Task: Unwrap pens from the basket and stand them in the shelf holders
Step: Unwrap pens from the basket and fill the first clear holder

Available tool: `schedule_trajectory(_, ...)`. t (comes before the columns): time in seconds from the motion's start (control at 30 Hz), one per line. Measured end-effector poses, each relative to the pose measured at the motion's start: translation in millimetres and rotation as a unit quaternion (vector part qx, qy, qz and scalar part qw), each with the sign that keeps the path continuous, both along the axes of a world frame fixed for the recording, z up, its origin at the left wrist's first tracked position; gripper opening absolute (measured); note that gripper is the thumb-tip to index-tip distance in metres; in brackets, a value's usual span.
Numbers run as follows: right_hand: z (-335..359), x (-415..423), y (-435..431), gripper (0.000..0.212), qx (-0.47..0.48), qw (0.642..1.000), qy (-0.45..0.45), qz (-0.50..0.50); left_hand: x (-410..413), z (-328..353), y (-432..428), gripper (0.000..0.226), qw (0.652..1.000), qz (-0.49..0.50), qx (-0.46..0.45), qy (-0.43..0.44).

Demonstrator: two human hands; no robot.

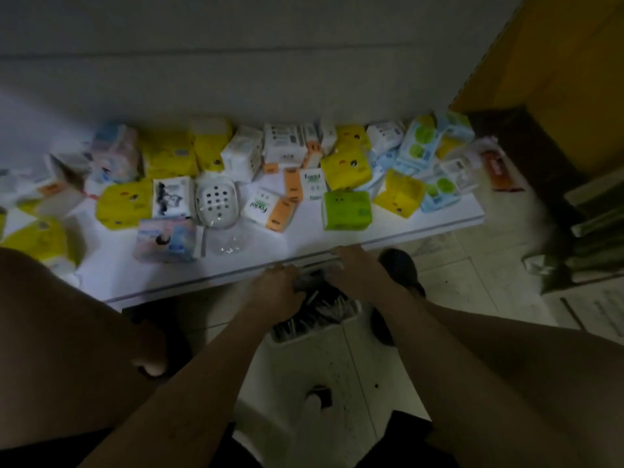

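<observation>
A long white table (304, 238) stands against the wall, and many tissue packs (347, 211) in yellow, green, white and orange lie across it. Among them is a white plastic piece with round holes (216, 201). At the far right stands a brown cardboard box (557, 79).

In front of the table, on the tiled floor (472, 265), stands a white basket (304, 336). Many pens (324, 312) lie inside it, dark and thin, some in clear wrappers.

Both arms reach over the basket, just beside the table edge. The left hand (277, 288) has its fingers curled on one end of a small grey wrapped pack (314, 276), and the right hand (358, 271) grips the other end. The pack is blurred, so I cannot tell what is inside it.
</observation>
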State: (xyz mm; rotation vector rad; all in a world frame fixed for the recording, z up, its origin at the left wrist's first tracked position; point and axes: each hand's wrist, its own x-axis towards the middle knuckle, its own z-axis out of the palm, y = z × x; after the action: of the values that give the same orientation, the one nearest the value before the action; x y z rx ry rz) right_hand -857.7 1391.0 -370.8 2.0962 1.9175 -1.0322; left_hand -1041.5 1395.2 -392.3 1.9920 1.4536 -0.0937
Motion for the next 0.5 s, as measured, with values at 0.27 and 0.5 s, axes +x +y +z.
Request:
schedule_trajectory(0.27, -104, 0, -16, 0.039, -0.118, 0.991, 0.007, -0.056, 0, -89, -11, 0.023, 0.976, 0.059, -0.207, 0.036)
schedule_trajectory(0.5, -151, -14, -44, 0.030, -0.168, 0.985, 0.012, -0.039, 15, -135, -23, 0.015, 0.949, 0.103, -0.294, 0.040)
